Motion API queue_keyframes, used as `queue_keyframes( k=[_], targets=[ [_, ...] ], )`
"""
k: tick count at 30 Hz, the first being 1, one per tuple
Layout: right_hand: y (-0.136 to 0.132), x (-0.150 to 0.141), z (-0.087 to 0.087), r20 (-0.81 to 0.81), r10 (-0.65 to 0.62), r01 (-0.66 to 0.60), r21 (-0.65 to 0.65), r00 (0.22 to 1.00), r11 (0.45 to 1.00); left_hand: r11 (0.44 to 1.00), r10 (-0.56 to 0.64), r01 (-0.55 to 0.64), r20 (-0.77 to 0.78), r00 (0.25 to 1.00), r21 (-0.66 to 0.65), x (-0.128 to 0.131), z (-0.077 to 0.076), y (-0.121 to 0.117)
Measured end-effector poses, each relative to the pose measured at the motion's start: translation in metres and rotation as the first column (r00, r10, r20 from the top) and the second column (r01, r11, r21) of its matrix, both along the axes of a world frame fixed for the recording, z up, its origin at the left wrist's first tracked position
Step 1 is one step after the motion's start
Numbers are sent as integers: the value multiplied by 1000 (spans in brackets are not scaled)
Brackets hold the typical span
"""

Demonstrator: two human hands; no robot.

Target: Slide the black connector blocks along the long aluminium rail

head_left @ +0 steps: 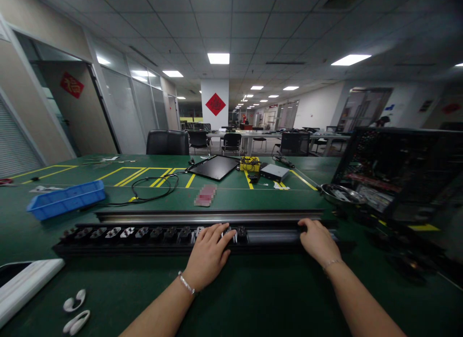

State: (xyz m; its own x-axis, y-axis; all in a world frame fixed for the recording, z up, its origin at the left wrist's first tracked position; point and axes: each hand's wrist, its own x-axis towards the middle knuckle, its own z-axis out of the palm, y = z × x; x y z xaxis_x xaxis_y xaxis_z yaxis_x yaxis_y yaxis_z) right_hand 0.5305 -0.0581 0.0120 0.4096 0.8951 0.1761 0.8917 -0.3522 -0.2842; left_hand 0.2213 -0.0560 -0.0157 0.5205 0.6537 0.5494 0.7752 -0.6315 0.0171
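A long black metal channel (275,236) lies across the bench before me, with a row of black socket modules (156,232) filling its left and middle parts. My left hand (211,255) rests over the modules near the middle, fingers stretched and apart, hiding several of them. Past the last visible module the channel's inside is bare. Toward its right end, my right hand (318,240) is closed at the channel, index finger bent over the far edge; its thumb is mostly hidden. Just behind runs a second long black rail (210,215).
On the green bench are a blue bin (67,199), a looped black cable (155,187), a flat black panel (216,168), a grey box (275,172), and a metal bowl (342,194). An open computer case (394,168) stands right. White earbuds (75,302) lie front left.
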Motion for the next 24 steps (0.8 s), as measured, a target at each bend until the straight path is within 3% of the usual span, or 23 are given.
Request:
queue_keyframes(
  k=[10,24],
  targets=[
    [-2,7,3,22,-74,76,-72,997,995,1000,2,-2,-6,1000,-14,0,1,0],
    [2,15,-2,26,-55,57,-65,998,996,1000,-6,6,7,1000,-20,0,1,0]
  ],
)
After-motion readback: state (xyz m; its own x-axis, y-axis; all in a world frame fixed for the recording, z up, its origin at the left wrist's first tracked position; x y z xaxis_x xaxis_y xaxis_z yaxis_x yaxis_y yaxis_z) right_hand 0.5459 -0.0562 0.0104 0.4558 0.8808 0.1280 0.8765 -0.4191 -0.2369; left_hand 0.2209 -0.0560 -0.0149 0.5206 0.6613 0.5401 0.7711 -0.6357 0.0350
